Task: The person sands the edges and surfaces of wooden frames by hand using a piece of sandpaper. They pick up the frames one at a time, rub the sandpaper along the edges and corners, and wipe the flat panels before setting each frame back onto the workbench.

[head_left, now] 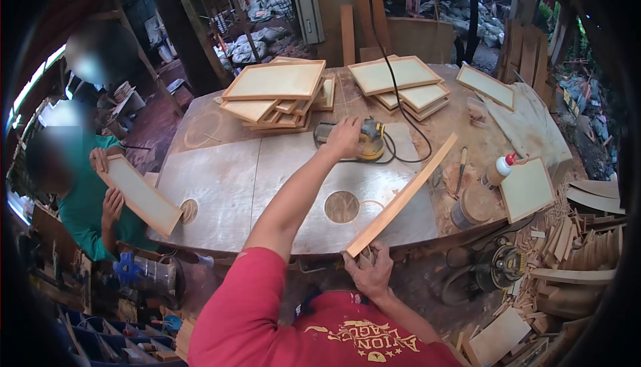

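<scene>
My left hand (pixel 344 138) reaches across the table, its fingers wrapped over the yellow and black electric sander (pixel 371 140) that rests on the metal-topped surface. A black cord runs up from near the sander. In my right hand (pixel 372 269) is the near end of a wooden frame (pixel 404 193), tilted up on edge so that mostly its narrow side shows. Its far end points away to the right, over the tabletop. The fingers close round the lower corner; the underside of the grip is partly hidden.
Stacks of pale framed panels (pixel 274 81) stand at the back. A glue bottle (pixel 501 169), a round tin (pixel 471 205) and a brush (pixel 462 167) sit at right. A co-worker in green (pixel 90 200) holds another panel (pixel 141 193) at left. Wood scraps (pixel 567 240) lie beyond the right edge.
</scene>
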`<state>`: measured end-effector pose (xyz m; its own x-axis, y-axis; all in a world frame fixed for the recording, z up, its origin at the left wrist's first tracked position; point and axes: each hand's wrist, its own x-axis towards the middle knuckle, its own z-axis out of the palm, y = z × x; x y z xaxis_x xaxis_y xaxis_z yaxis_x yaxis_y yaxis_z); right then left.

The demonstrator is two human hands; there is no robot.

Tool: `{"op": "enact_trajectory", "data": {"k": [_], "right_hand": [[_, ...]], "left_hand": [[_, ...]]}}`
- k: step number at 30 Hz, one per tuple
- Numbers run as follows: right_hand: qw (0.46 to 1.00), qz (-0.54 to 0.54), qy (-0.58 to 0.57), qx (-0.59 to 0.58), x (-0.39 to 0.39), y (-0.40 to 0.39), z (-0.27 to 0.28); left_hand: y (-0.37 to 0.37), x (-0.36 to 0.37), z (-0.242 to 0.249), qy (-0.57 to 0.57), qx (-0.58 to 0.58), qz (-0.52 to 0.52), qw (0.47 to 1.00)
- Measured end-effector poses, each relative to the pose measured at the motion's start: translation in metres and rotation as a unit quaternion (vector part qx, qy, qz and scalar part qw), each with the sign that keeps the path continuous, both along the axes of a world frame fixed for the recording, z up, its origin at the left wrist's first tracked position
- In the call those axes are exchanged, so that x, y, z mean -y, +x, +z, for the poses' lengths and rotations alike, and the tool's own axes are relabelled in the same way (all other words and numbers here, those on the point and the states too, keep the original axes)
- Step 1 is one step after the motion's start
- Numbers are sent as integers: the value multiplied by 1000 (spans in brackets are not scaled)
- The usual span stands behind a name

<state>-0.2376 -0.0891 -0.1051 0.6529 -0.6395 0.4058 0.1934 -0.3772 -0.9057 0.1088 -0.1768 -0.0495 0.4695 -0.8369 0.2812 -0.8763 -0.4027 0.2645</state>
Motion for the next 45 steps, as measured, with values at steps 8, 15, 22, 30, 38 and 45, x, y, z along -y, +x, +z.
{"op": "enact_trajectory", "data": {"k": [8,15,22,30,38,45], "right_hand": [[999,-21,-31,1,2,-11,3],[999,-31,0,-17,3,-15,4],[999,4,31,-16,3,-16,8],[999,0,37,-17,3,-8,4],[997,-62,25,-41,-12,-11,3],[993,-102,17,-56,-18,-8,-8]], "left_hand": [[34,69,-9,194,-47,28,979],[25,16,-32,138,-137,99,976],[-11,-185,-26,41,-214,257,942],[86,-408,-39,-121,-308,501,800],[155,-487,0,-58,-198,666,716],[179,-526,-52,-53,-160,657,734]]}}
